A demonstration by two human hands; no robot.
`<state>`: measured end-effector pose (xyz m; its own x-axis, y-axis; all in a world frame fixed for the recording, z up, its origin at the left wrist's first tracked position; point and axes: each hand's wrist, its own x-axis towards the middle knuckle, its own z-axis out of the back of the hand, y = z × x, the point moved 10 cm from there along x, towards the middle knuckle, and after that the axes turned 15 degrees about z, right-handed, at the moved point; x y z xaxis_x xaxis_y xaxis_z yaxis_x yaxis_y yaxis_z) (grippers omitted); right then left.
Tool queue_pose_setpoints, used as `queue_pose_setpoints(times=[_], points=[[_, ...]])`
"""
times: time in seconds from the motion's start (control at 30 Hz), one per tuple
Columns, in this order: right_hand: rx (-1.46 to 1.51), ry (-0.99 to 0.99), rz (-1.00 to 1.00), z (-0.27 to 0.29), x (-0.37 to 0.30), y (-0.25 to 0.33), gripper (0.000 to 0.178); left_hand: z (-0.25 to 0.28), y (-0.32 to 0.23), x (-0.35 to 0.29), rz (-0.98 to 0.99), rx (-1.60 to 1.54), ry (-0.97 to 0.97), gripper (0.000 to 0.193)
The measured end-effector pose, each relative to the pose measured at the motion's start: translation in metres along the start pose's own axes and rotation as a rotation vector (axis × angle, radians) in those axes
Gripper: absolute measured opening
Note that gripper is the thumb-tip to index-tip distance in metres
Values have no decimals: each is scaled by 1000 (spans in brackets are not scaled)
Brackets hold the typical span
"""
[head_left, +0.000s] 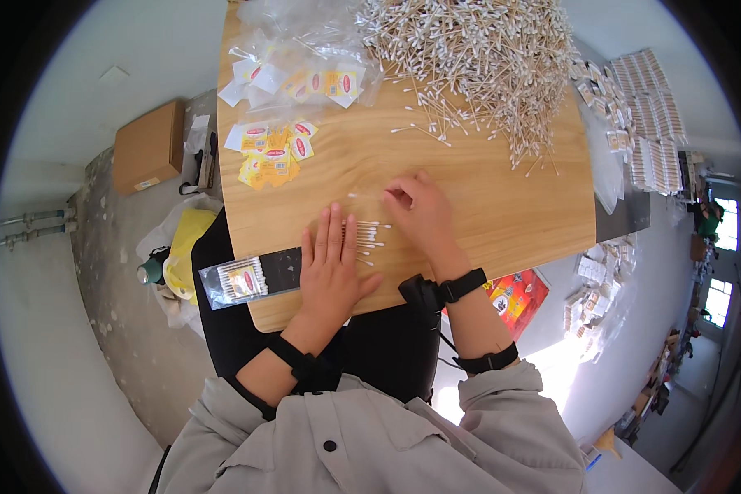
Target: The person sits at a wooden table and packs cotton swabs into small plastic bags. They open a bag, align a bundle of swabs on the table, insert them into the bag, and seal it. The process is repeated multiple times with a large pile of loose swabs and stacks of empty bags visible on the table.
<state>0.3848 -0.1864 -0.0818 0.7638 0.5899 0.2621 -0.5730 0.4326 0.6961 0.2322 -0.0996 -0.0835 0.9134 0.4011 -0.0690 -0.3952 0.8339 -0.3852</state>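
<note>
The wooden worktop (510,206) is spreading beneath the left grip (329,267) and right grip (422,216); a big heap of cotton swabs (469,49) is lying well ahead of the right grip; clear plastic bags (305,25) are resting well ahead of the left grip; the left grip is lying flat, fingers extended, thumb held apart; the right grip is curling, though I cannot tell whether it is pinching anything; yellow paper labels (276,152) are lying ahead and left of the left grip; a filled swab packet (239,280) is sitting to its left; a loose bunch of swabs (370,234) is lying partly under the left grip, the nearer one, sticks running crosswise; the palm is covering their left ends; white tips are pointing rightward, just beside the right grip.
</note>
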Motion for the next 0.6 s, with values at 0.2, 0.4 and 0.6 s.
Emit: queue_pose_setpoints(times=[0.2, 0.4, 0.6], points=[[-231, -296, 14, 40, 55, -9, 8, 1, -2, 1, -12, 36, 4, 103], [-404, -147, 259, 29, 77, 4, 8, 2, -3, 2, -17, -15, 10, 102], [-146, 39, 202, -8, 23, 30, 13, 5, -2, 1, -20, -29, -5, 102]])
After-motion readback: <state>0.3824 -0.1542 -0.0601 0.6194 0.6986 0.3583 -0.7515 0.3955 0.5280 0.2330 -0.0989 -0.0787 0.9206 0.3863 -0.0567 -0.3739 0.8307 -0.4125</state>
